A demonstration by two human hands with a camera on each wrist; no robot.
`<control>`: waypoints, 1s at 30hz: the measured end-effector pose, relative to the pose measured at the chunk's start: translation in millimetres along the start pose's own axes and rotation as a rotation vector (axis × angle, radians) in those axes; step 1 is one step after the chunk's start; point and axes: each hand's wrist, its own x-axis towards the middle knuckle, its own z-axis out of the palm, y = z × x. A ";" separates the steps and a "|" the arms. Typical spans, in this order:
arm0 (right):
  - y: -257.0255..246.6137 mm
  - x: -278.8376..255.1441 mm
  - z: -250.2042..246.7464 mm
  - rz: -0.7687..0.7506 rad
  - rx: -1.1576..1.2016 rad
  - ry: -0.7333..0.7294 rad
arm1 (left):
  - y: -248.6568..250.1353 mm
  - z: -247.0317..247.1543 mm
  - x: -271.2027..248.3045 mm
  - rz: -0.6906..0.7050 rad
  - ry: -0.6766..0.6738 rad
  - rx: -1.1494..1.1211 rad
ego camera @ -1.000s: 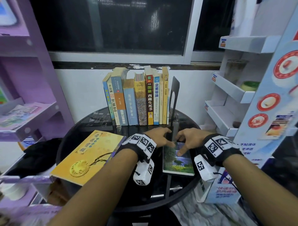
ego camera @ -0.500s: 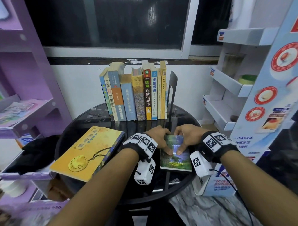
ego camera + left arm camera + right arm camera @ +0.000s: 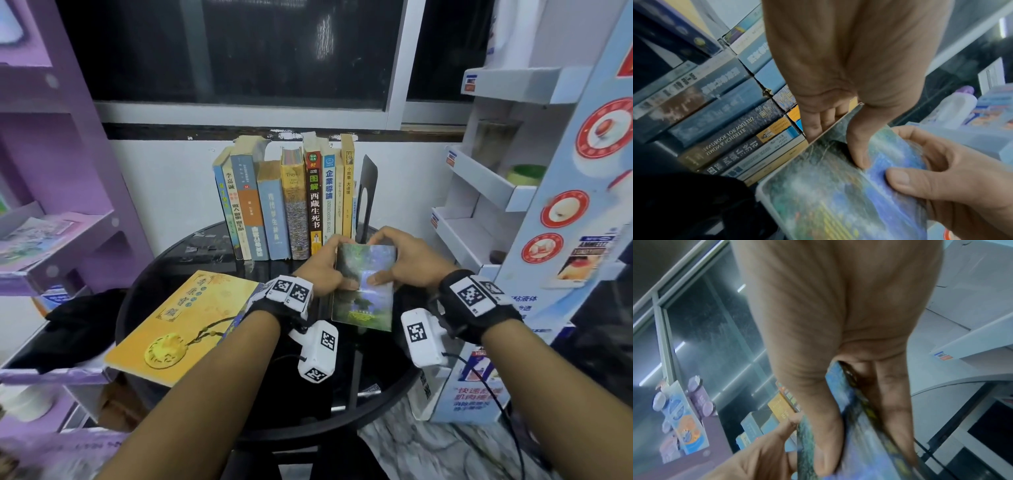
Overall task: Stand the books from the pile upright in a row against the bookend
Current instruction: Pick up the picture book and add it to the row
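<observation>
Now both your hands, left hand (image 3: pixel 322 270) and right hand (image 3: pixel 407 260), pinch the landscape-cover book (image 3: pixel 364 287); long axis nearly upright, book row (image 3: pixel 291 205) just beyond your fingers (image 3: pixel 813 126).

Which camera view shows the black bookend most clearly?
The head view: the black bookend stands upright at the right end of the book row. Neither wrist view shows it recognisably.

Readable on one book spine (image 3: pixel 731 139) in the upright row: "HANDBOOK FOR WRITERS" and "SIMON & SCHUSTER". On a red-and-black spine (image 3: pixel 314 202): "02" and "西藏生死书". On a blue-and-white spine (image 3: pixel 329 192): "企業導論".
</observation>
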 end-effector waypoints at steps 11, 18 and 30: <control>-9.9 -5.8 -21.4 -0.080 0.310 -0.105 | 15.1 -18.2 21.1 0.066 0.155 -0.156; -4.3 -3.2 -26.7 -0.092 0.297 0.147 | 35.3 -20.2 40.8 0.173 0.288 0.371; 37.9 35.5 -22.7 -0.034 0.093 0.393 | 70.6 -45.9 77.2 0.599 0.386 1.243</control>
